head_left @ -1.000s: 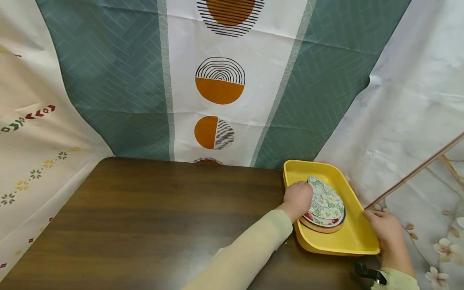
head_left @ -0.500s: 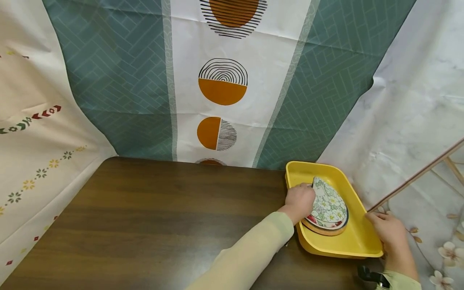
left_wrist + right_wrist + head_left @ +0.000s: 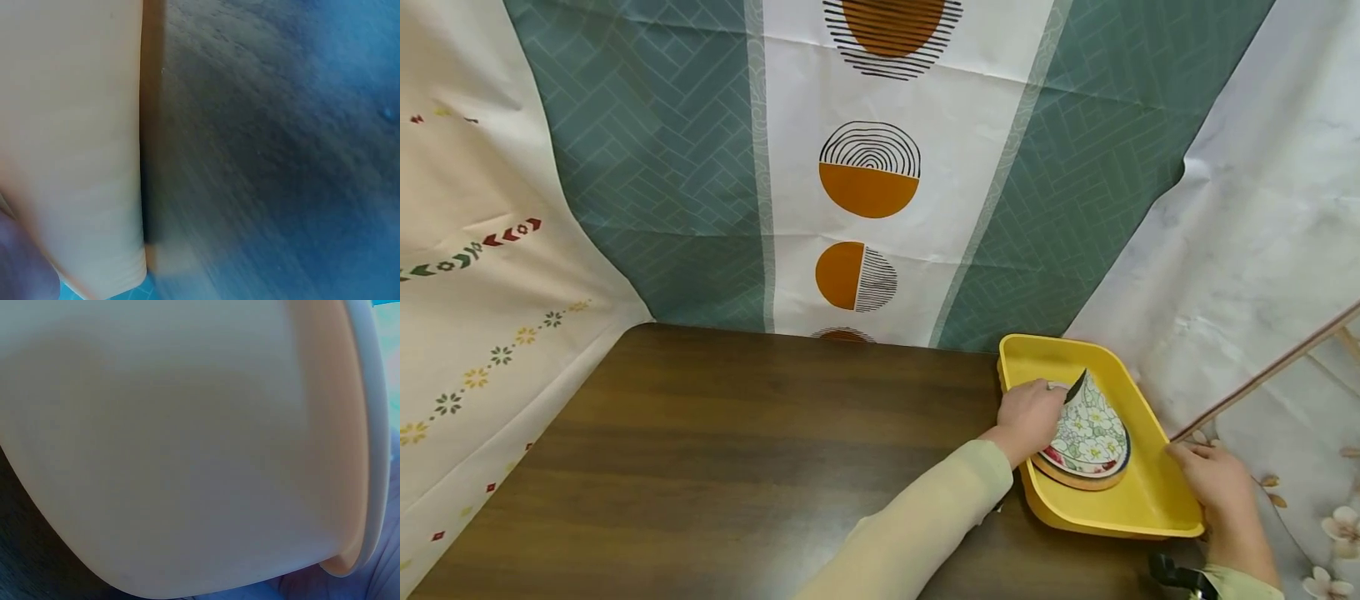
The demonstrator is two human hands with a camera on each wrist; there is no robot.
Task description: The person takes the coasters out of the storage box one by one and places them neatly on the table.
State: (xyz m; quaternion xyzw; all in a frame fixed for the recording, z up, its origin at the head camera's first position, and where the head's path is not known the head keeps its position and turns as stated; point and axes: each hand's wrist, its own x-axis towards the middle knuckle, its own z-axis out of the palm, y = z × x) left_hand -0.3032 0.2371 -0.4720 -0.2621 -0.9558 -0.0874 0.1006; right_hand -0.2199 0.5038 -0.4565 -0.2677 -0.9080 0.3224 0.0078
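A yellow tray (image 3: 1150, 504) stands at the right of the table, holding a stack of thin round coasters. The uppermost is a floral coaster (image 3: 1090, 433), bent up at its far side so that a dark underside shows. My left hand (image 3: 1030, 417) reaches over the tray's left rim and pinches this coaster's left edge; the fingertips are mostly hidden. Beneath it show a red-patterned edge and an orange-brown disc (image 3: 1078, 481). My right hand (image 3: 1221, 492) grips the tray's right rim. Both wrist views are filled largely by the tray's outer wall (image 3: 75, 144), (image 3: 187, 456).
The dark wooden table (image 3: 775, 450) stretches left from the tray. A patterned cloth (image 3: 880, 275) hangs behind it. Close beside the tray on the right hangs a white flowered cloth (image 3: 1247, 250), and another cloth (image 3: 512, 333) borders the left side.
The floral coaster's far side has curled upward and to the right, exposing its dark underside. Both hands keep their places at the tray. The head view has shifted slightly left.
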